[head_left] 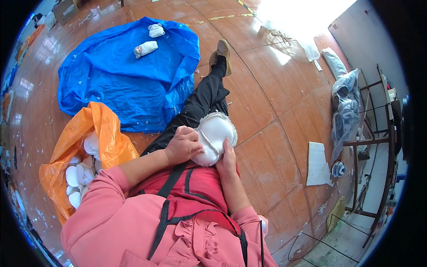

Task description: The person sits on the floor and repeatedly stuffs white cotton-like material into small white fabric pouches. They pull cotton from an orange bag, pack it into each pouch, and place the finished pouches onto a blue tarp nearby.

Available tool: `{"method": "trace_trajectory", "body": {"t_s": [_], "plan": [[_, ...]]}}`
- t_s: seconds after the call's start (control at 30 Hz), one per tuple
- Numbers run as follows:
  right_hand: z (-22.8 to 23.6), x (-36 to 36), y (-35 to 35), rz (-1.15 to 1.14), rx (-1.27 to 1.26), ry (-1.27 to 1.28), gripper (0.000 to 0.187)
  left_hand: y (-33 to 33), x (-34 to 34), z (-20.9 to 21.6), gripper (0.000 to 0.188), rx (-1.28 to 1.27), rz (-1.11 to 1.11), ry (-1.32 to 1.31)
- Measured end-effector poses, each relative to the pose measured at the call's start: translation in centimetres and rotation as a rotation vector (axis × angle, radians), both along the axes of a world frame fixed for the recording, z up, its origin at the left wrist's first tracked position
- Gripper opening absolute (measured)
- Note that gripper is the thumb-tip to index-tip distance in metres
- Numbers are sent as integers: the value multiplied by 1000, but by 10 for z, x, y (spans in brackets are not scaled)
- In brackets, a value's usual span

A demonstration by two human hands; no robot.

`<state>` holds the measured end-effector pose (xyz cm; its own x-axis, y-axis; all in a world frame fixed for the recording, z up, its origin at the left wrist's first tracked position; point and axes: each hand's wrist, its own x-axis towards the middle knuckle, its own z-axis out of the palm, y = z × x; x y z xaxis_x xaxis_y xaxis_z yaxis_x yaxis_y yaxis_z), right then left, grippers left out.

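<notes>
White moulded foam cups [216, 135], a joined pair with a frayed pale rim, sit on the person's lap, just above the red apron [200, 187], over the black-trousered leg [202, 100] that stretches out across the floor.

Surroundings, largest first: glossy red-brown floor [271, 102], scattered with small white scraps. Blue tarpaulin [129, 75] spread on it to the person's left front, carrying two white wrapped bundles [146, 48]. Orange plastic bag [95, 142], open, just beside the person's left side, touching the tarpaulin's near edge; holds a heap of round white foam pieces [78, 175]. Metal rack [376, 142] at the right edge with clear-bagged goods [344, 111] leaning against it. White sheet [318, 164] flat on the floor near the rack.

Left hand [183, 146]: fingers curled, pressing on the left edge of the cups, gripping them from above. Right hand [227, 158]: fingers extended upward along the lower right rim, supporting the cups from beneath; thumb hidden.
</notes>
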<state>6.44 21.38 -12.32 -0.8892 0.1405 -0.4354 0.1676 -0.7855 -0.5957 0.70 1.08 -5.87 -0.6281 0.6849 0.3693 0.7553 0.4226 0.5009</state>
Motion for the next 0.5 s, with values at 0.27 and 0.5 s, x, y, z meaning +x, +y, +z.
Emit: {"method": "trace_trajectory", "body": {"t_s": [0.27, 0.5], "plan": [[11, 1, -7, 30, 24, 22, 49, -1, 6, 22, 27, -405, -101, 10], [12, 0, -7, -9, 59, -2, 46, -4, -5, 11, 16, -387, -113, -112]]}}
